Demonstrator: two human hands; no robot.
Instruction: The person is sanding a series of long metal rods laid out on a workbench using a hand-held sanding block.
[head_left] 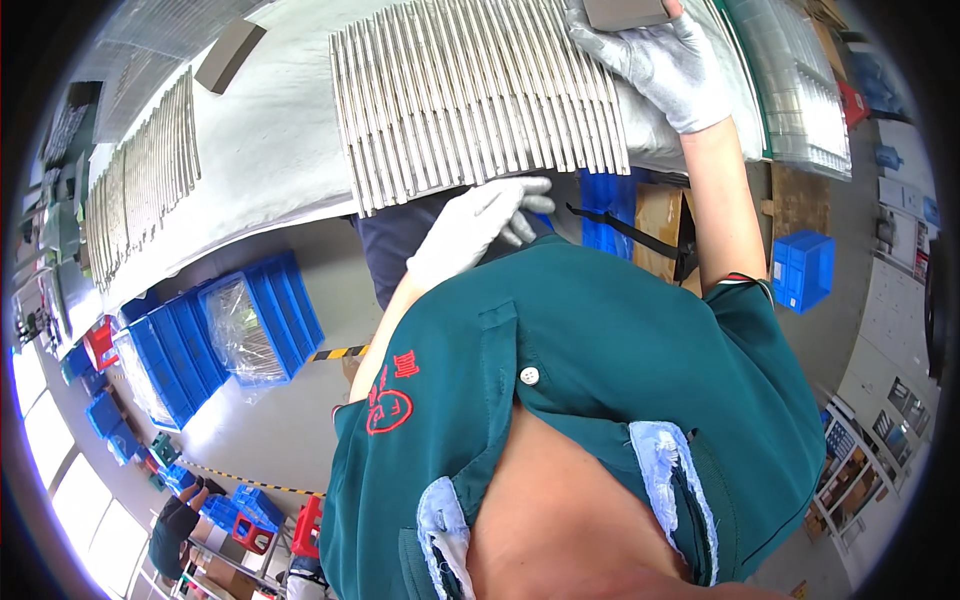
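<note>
My right hand (pixel 665 75), in a white glove with greyed fingertips, grips a brown-grey rectangular block (pixel 622 12) at the top of the view. It is over the right side of a row of thin shiny metal rods (pixel 470 100), which lie side by side on a white-covered table (pixel 260 140). The block's far part is cut off by the picture's edge. My left hand (pixel 478 225), gloved too, hangs just off the table's near edge below the rods. Its fingers are loosely bent and apart, with nothing visible in them.
A second block (pixel 230 57) and another row of rods (pixel 145 175) lie at the left of the table. Clear plastic trays (pixel 795 90) are stacked at the right. Blue crates (pixel 265 315) stand on the floor at left; another blue crate (pixel 803 270) is at right. Someone (pixel 175 530) is far behind.
</note>
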